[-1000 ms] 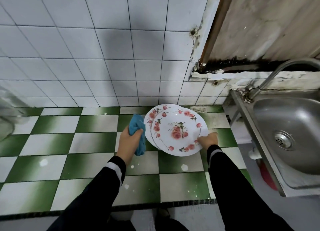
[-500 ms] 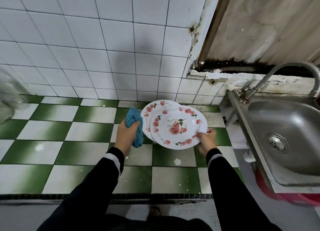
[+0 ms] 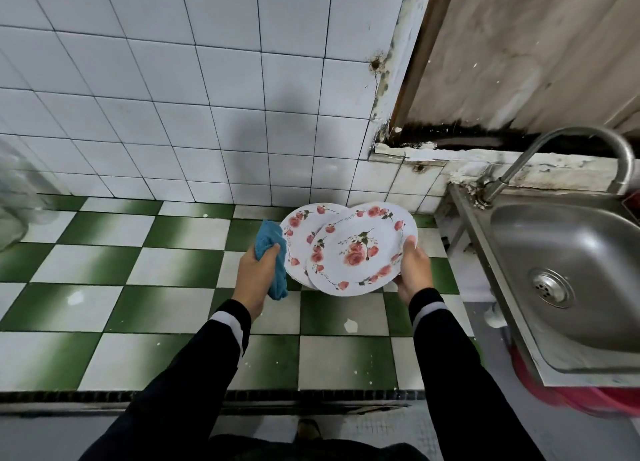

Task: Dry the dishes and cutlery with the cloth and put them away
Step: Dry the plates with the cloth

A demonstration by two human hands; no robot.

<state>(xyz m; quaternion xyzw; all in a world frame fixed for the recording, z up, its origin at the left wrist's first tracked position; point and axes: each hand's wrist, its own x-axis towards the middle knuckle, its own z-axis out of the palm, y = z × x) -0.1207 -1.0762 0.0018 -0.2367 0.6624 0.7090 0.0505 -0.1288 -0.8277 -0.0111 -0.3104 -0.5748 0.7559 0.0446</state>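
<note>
Two white plates with pink rose prints overlap above the green-and-white checked counter (image 3: 180,287). The front plate (image 3: 360,249) is tilted toward me, and my right hand (image 3: 414,270) grips its right rim with the thumb on top. The rear plate (image 3: 301,225) shows behind its left side. My left hand (image 3: 258,273) grips a bunched blue cloth (image 3: 273,252) against the left edge of the plates. I cannot tell which hand carries the rear plate.
A white tiled wall (image 3: 207,107) backs the counter. A steel sink (image 3: 575,273) with a curved tap (image 3: 568,149) stands to the right, a red tub (image 3: 588,398) beneath it. A clear, blurred object (image 3: 17,197) sits at the far left. The counter's dark front edge (image 3: 207,396) runs below my arms.
Both plates have risen off the counter and tilted up toward me. My right hand has slid from the lower rim to the right rim. The left hand keeps the cloth.
</note>
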